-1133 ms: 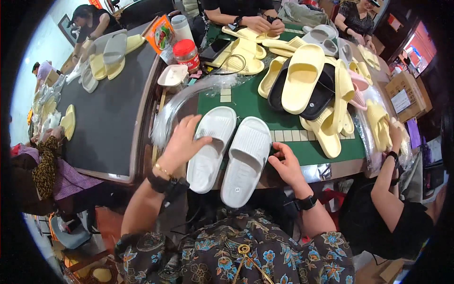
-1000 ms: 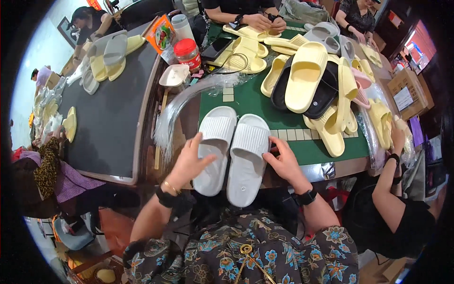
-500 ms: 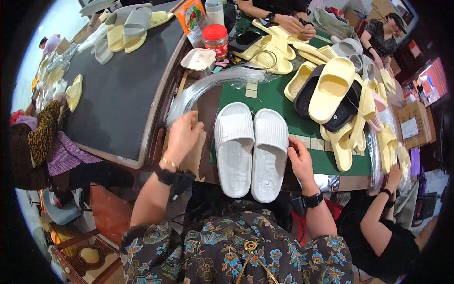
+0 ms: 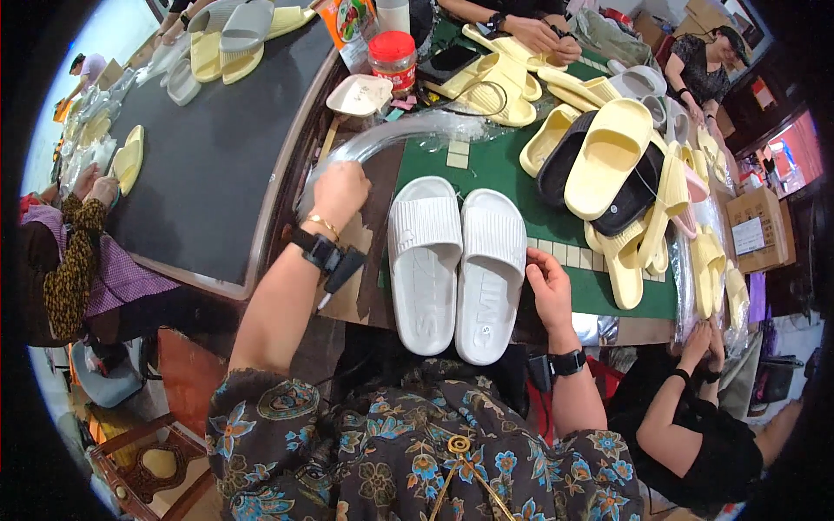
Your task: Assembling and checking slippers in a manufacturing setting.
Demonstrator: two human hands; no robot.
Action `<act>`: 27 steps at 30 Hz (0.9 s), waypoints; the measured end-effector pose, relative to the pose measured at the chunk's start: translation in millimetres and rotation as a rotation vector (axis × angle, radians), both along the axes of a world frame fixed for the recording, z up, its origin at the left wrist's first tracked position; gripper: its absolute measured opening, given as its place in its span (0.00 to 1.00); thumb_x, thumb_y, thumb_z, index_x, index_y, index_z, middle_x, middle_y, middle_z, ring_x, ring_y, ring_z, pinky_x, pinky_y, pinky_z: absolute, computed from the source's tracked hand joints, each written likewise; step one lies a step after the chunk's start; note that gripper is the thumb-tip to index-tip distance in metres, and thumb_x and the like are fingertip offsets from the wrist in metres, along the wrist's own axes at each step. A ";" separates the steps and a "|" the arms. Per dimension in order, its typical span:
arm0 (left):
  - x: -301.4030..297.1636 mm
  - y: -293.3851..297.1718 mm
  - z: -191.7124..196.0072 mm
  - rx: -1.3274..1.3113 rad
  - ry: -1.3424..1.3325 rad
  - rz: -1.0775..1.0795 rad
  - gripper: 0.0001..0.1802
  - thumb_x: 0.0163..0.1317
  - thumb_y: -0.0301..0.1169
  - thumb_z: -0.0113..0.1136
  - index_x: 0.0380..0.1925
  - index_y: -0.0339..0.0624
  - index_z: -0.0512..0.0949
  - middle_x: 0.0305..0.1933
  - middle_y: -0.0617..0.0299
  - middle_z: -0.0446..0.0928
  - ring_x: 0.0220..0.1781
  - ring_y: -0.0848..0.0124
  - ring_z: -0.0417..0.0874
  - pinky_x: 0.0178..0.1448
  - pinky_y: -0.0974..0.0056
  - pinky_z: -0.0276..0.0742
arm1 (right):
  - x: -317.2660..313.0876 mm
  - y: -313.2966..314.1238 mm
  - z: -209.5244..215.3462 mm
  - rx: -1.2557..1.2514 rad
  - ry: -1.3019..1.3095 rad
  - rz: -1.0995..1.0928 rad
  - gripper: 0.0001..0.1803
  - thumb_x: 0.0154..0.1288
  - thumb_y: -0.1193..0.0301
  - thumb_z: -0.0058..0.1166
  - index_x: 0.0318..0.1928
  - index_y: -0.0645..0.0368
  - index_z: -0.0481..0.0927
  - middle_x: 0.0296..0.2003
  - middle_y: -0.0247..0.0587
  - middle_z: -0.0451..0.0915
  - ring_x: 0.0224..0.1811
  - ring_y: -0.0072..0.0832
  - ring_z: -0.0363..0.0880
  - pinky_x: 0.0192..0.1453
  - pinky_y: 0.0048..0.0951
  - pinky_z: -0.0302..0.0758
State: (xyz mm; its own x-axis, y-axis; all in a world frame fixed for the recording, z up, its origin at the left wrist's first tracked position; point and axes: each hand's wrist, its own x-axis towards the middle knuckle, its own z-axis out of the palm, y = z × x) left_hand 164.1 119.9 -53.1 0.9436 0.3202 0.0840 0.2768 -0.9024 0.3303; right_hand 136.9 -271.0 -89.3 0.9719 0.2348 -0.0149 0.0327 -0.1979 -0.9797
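A pair of pale grey slide slippers lies side by side, toes away from me, at the near table edge: the left slipper (image 4: 425,300) and the right slipper (image 4: 488,300). My right hand (image 4: 551,291) rests beside the right slipper, fingers loosely bent and parted, fingertips at its outer edge. Over the near end of a curved stack of clear plastic (image 4: 395,139), my left hand (image 4: 340,198) is closed with its fingers curled on the plastic. Whether those are bags or loose film, I cannot tell.
Yellow, black and grey slippers (image 4: 612,161) pile up at the right on a green mat (image 4: 539,213). A red-lidded jar (image 4: 393,62) and a white dish (image 4: 359,95) stand beyond the plastic. A dark table (image 4: 208,156) stands left. Other people work around both tables.
My left hand has moved up and onto the clear plastic, its fingers closing. The grey slippers appear slightly higher and further left in view. My right hand stays by the right slipper.
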 end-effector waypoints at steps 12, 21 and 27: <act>12.6 26.1 -5.1 0.228 0.041 0.131 0.09 0.54 0.29 0.56 0.30 0.35 0.83 0.36 0.43 0.82 0.39 0.48 0.84 0.45 0.51 0.81 | -0.3 -0.6 -7.5 0.021 -0.034 -0.025 0.15 0.66 0.75 0.51 0.52 0.66 0.76 0.45 0.38 0.79 0.45 0.22 0.77 0.51 0.25 0.74; 7.8 34.1 51.9 -0.308 -0.103 0.179 0.13 0.53 0.36 0.62 0.30 0.36 0.85 0.25 0.52 0.83 0.27 0.63 0.85 0.37 0.62 0.79 | -0.1 -0.4 -8.9 0.056 -0.015 -0.047 0.14 0.64 0.75 0.52 0.50 0.65 0.77 0.48 0.38 0.78 0.46 0.22 0.77 0.51 0.24 0.73; 3.3 32.4 99.1 -0.525 -0.353 0.176 0.11 0.59 0.31 0.59 0.34 0.33 0.82 0.27 0.60 0.82 0.24 0.77 0.80 0.27 0.71 0.75 | -0.1 -4.0 -8.0 0.031 -0.023 -0.040 0.13 0.64 0.76 0.52 0.49 0.65 0.78 0.49 0.37 0.77 0.46 0.22 0.76 0.51 0.24 0.73</act>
